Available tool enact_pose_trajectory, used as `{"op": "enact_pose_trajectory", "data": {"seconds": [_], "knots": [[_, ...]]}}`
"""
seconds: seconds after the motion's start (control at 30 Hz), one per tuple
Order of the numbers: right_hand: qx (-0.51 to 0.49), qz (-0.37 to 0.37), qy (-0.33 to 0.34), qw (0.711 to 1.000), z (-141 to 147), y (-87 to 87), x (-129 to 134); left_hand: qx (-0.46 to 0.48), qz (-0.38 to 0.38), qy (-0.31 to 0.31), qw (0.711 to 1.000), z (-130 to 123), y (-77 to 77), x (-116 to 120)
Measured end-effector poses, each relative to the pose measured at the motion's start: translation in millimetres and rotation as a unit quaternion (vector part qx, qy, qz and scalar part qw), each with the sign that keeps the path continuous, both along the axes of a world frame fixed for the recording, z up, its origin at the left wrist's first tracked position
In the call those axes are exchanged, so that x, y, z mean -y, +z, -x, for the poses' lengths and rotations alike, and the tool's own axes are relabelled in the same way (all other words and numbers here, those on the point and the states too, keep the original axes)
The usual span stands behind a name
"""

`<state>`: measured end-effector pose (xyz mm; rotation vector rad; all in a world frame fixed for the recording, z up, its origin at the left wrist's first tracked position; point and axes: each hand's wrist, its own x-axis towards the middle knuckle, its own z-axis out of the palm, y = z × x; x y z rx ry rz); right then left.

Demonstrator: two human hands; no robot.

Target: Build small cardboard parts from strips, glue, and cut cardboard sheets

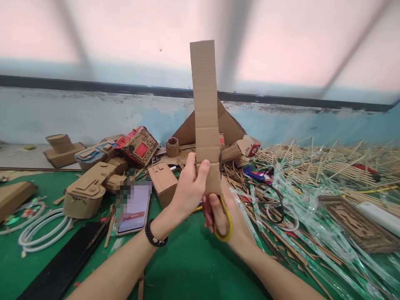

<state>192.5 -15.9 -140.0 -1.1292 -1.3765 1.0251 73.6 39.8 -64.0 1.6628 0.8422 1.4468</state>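
A long cardboard strip (206, 96) stands upright in front of me, with crease lines across its lower half. My left hand (189, 185) grips the strip near its bottom, thumb pressed on the face toward me. Just below, my right hand (223, 216) has its fingers through the yellow handle loop (230, 229) of what look like scissors. Their blades are hidden behind the cardboard, so I cannot tell whether they touch it.
On the green table (187, 271) lie a phone (134, 210), a cardboard box (162, 179) and a black flat bar (67, 262). Coiled white tubing (46, 233) sits at left. Clear plastic strips (300, 216) and thin wooden sticks (300, 162) crowd the right. A wall (93, 112) rises behind.
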Motion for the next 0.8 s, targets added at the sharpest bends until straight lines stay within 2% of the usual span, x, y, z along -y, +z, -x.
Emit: {"op": "enact_pose_trajectory", "data": {"seconds": [0.13, 0.3, 0.43, 0.47, 0.5, 0.53, 0.57, 0.63, 0.7, 0.8], "knots": [[0.039, 0.005, -0.003, 0.999, 5.9, 7.0, 5.0, 0.045, 0.017, -0.012, 0.999, 7.1, 10.1, -9.6], [0.014, 0.042, 0.016, 0.999, 13.9, -1.8, 5.2, 0.074, -0.012, 0.041, 0.996, 13.0, 21.8, -11.0], [0.001, 0.043, 0.032, 0.999, 13.9, -5.8, 7.1, 0.092, 0.005, 0.064, 0.994, 27.3, 45.0, -4.0], [0.006, 0.049, 0.039, 0.998, 14.2, -6.8, 8.4, 0.112, 0.014, 0.081, 0.99, 34.3, 54.0, -3.3], [0.015, 0.058, 0.052, 0.997, 15.0, -8.3, 9.6, 0.162, 0.012, 0.15, 0.975, 42.1, 63.3, -3.4], [0.024, 0.063, 0.066, 0.995, 16.3, -10.4, 10.4, 0.197, 0.014, 0.18, 0.964, 49.9, 72.0, -4.3], [0.034, 0.065, 0.083, 0.994, 18.0, -12.8, 10.7, 0.243, -0.023, 0.211, 0.946, 56.7, 79.3, -5.9], [0.039, 0.058, 0.093, 0.993, 21.5, -17.9, 8.9, 0.258, -0.04, 0.241, 0.935, 64.7, 87.6, -9.8], [0.02, 0.062, 0.074, 0.995, 22.8, -20.9, 4.4, 0.263, -0.025, 0.192, 0.945, 63.9, 87.4, -12.8], [-0.048, 0.075, 0.009, 0.996, 16.3, -17.1, -4.8, 0.264, 0.012, 0.125, 0.956, 52.9, 78.9, -13.4]]}}
